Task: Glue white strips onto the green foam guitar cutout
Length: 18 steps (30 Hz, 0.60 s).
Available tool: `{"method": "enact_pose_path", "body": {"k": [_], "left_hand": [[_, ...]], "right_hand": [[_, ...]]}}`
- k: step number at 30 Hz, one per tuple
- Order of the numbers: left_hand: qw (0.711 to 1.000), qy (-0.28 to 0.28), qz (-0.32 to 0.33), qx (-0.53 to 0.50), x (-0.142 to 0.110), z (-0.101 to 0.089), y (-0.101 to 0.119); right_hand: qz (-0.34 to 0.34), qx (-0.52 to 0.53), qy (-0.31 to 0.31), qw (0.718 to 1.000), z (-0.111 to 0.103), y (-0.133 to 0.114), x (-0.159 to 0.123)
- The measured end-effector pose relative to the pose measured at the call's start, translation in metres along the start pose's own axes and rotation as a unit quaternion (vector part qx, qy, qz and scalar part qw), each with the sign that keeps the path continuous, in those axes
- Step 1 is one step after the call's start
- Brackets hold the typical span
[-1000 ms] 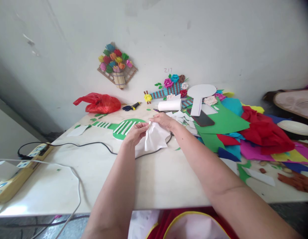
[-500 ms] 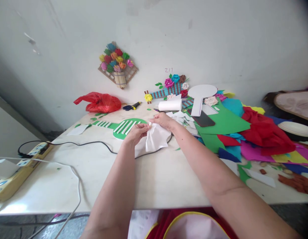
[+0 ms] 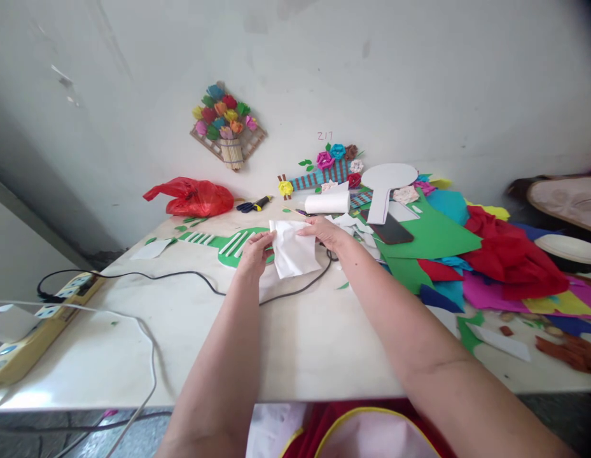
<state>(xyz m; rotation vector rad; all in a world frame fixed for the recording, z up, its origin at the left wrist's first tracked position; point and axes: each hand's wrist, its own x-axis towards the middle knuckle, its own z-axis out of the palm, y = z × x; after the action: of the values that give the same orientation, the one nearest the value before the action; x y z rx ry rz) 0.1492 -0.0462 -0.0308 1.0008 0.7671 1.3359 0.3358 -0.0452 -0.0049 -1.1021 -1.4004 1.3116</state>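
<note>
A soft white sheet (image 3: 294,253), cloth or crepe paper, is stretched between my two hands above the table. My left hand (image 3: 257,252) pinches its left edge. On the other side my right hand (image 3: 324,231) grips the upper right part, thumb on the front. Behind and left of the sheet lies a green guitar-shaped cutout (image 3: 228,248) with white strips across it; the sheet and my left hand cover its right part. A white roll (image 3: 327,203) rests just beyond my right hand.
A black cable (image 3: 180,273) runs across the table from the power strip (image 3: 61,312). Further back are a red plastic bag (image 3: 200,198) and pliers (image 3: 254,204). Coloured sheets (image 3: 438,229), a phone (image 3: 390,229) and a white paddle-shaped cutout (image 3: 389,175) crowd the right side.
The sheet, bunched between my fingers before, is now spread into a flatter square. My hands have moved slightly apart, the left one to the left.
</note>
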Motion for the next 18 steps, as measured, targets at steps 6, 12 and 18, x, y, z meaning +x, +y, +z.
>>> {"method": "enact_pose_path", "body": {"k": [6, 12, 18], "left_hand": [[0.999, -0.032, -0.026, 0.023, -0.002, -0.002, 0.003], [0.990, -0.088, -0.088, 0.067, -0.002, -0.008, 0.004], [0.999, -0.023, 0.003, -0.025, -0.001, -0.009, 0.007]], "right_hand": [[-0.074, 0.079, 0.056, 0.993, 0.003, 0.002, 0.006], [-0.138, 0.028, 0.088, 0.986, 0.001, 0.003, 0.010], [-0.122, -0.149, 0.250, 0.949, -0.022, 0.007, 0.018]]}}
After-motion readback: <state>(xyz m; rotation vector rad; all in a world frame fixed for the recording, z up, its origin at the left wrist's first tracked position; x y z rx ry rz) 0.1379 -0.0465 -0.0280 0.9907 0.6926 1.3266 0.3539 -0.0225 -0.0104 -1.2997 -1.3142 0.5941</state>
